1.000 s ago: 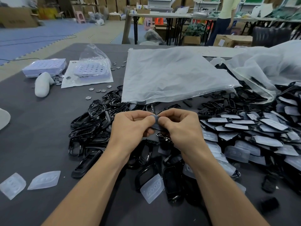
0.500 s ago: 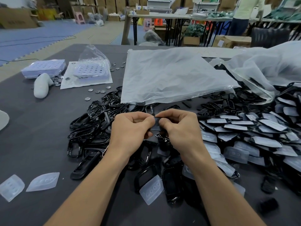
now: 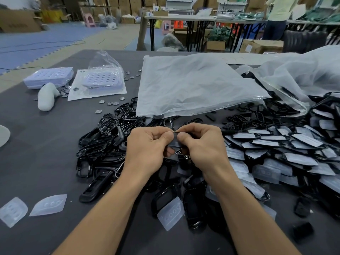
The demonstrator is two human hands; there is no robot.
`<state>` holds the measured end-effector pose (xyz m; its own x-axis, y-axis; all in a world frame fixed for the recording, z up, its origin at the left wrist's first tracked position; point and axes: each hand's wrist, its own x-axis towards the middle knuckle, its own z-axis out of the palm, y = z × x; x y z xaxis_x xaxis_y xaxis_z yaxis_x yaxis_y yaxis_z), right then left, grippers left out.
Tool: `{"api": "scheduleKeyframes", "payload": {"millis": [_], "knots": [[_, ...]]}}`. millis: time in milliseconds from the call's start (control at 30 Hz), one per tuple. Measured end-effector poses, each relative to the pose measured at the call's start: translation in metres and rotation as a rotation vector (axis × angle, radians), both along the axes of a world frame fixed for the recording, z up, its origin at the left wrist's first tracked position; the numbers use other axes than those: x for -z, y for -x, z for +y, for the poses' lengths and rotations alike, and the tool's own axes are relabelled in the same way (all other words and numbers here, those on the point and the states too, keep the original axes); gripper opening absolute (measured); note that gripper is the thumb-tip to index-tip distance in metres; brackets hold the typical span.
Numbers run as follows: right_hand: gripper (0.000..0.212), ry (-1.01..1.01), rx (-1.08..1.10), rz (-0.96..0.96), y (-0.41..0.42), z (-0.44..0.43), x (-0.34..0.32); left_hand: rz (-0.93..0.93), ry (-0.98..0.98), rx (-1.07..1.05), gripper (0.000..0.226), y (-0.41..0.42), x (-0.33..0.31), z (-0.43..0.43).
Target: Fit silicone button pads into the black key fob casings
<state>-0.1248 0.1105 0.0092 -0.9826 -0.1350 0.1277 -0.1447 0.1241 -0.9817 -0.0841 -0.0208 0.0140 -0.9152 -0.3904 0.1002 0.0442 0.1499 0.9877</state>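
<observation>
Fingers of the left hand and the right hand pinched one black casing between them in the head view, thumbs on its near face. Its long axis seemed to run from hand to hand, with neither hand nearer. Whether a pad sat inside could not be told; a loose pad lay on the worktop nearer the person than that casing, filled casings to its right.

Empty casings left, padded casings right, bag behind.
</observation>
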Motion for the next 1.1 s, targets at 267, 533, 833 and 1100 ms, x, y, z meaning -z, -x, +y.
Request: {"api": "scheduleKeyframes", "payload": {"millis": [267,533,833,1100], "knots": [[0.029,0.027,0.027,-0.029,0.004,0.003,0.005,-0.059,-0.135,0.086,0.027,-0.001,-0.001,-0.002],[0.018,0.033,0.053,0.007,0.007,0.008,0.004,-0.111,-0.196,0.188,0.041,-0.005,-0.007,-0.009],[0.012,0.024,0.012,0.009,0.004,0.007,0.001,-0.122,-0.18,0.162,0.03,-0.004,-0.004,-0.006],[0.017,0.001,-0.006,-0.006,0.001,0.003,0.002,-0.131,-0.222,0.224,0.026,-0.006,-0.006,-0.005]]}}
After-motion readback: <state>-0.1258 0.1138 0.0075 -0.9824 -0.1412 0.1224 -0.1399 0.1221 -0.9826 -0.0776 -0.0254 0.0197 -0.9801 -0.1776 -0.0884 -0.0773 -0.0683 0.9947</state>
